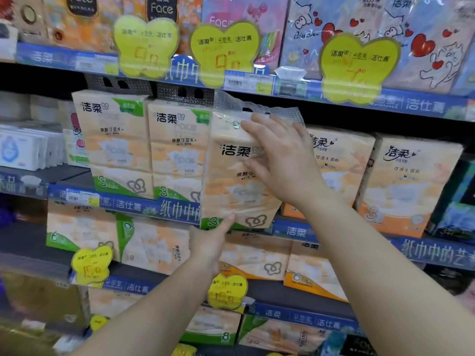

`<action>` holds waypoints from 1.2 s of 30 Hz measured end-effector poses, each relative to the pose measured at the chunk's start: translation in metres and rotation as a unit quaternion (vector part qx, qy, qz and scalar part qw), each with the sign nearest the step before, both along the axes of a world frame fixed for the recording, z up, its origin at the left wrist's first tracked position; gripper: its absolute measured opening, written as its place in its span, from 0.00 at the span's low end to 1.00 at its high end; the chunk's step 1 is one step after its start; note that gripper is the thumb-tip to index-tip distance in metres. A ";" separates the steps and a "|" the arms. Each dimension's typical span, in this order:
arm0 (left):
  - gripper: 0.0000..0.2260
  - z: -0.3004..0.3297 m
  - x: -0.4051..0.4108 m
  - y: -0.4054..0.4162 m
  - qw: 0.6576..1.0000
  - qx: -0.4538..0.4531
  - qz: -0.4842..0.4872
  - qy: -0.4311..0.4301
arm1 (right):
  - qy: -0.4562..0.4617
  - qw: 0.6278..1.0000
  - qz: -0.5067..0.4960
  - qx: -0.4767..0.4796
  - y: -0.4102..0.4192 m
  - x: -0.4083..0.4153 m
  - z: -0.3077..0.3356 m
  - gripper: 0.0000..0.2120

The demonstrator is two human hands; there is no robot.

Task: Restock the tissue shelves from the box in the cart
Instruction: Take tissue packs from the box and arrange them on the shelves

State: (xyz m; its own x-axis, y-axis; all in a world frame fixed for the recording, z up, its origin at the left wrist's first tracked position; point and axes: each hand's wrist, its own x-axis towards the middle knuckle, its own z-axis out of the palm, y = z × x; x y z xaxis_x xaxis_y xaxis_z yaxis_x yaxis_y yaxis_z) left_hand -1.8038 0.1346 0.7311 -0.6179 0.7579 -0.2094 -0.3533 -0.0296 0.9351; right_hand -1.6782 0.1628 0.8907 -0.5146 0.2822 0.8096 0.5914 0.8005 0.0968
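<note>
Tissue pack (231, 181), upright at shelf (128, 205) edge. Left hand (213, 240) grip cups its base. Right hand (277, 160) lies flat, fingers spread, on its front.

Orange tissue pk (231, 181) upright, at shelf front.

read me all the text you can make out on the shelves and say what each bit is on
"洁柔", "3": held pack, left hand under it, right hand on its front.
"洁柔", "3": two shelved packs.
"Face": top-shelf pack.
"洁仕嘉": shelf strip.
"8": bottom pack.
Yellow tags: prices blurred.
</note>
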 end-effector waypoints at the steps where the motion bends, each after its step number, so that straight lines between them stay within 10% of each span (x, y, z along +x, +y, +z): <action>1: 0.55 0.000 -0.005 -0.005 0.996 0.001 0.063 0.061 | 0.002 1.000 0.001 -0.003 0.000 0.002 -0.001 0.28; 4: 0.53 0.009 -0.015 -0.013 0.953 0.045 0.122 0.275 | 0.007 1.000 0.004 0.002 0.000 0.004 -0.003 0.28; 10: 0.41 0.033 -0.025 -0.003 0.914 0.139 0.036 0.380 | 0.141 0.988 -0.056 0.020 0.009 0.007 -0.020 0.37; 13: 0.39 0.029 -0.031 0.001 0.914 0.125 0.041 0.384 | 0.282 0.939 0.029 -0.197 0.010 0.018 -0.033 0.44; 17: 0.39 0.026 -0.030 -0.003 0.908 0.126 0.035 0.398 | 0.243 0.877 0.079 -0.407 0.016 0.024 -0.072 0.24; 36: 0.30 0.056 -0.027 0.032 0.878 0.131 -0.044 0.459 | 0.333 0.884 0.034 -0.327 0.037 0.029 -0.089 0.23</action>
State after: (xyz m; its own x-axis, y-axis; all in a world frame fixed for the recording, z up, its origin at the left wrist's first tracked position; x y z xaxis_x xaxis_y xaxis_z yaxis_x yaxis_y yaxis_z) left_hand -1.8311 0.1671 0.7873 -0.3728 0.7587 0.5342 0.5336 -0.2957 0.7923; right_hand -1.6495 0.2002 0.8022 -0.0196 0.7883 0.6150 0.2915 0.5929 -0.7507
